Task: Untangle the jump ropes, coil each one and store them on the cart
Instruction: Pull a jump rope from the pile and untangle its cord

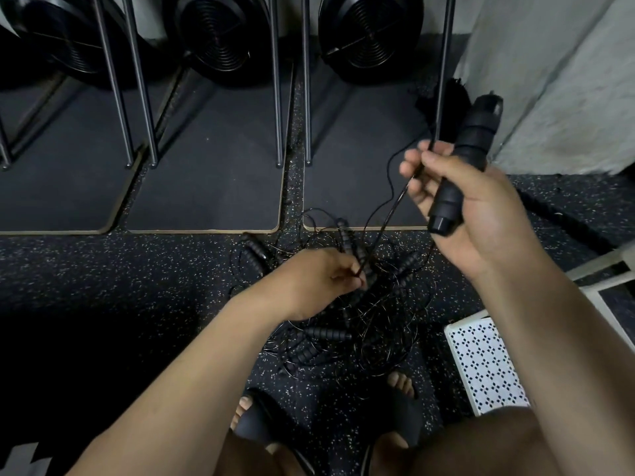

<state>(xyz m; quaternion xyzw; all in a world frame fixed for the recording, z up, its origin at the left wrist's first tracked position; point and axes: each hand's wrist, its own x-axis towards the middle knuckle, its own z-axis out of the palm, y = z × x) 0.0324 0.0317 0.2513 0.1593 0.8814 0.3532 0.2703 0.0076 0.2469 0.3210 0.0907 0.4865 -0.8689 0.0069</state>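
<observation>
Bare knees and black slides (257, 427) sit right at the bottom of the view, so the person is hunched directly over the mess. Just past the toes is the tangle of jump ropes (347, 324) on the speckled rubber floor (137, 276), thin black cords looping every which way with several ribbed foam grips buried in it. Right hand (477, 207) is raised on the right, wrapped round one foam handle (464, 159), thumb and forefinger also pinching that rope's cord (386, 221) as it runs down. Makes sense: lifting the handle pulls the line taut so you can see where it goes. Left hand (319, 280) is low, at the far edge of the pile, fingertips pinching a cord. I think it's the same one, but it's too dark down there to be sure. Gripping it at two spots lets you trace one rope out of the knot. White perforated cart (484, 365) stands near on the right, just beside the pile, handy for dropping coils later; to me this looks like early untangling. Far side is dark mats (206, 187) and fan machines (220, 32) on metal legs (278, 97).
</observation>
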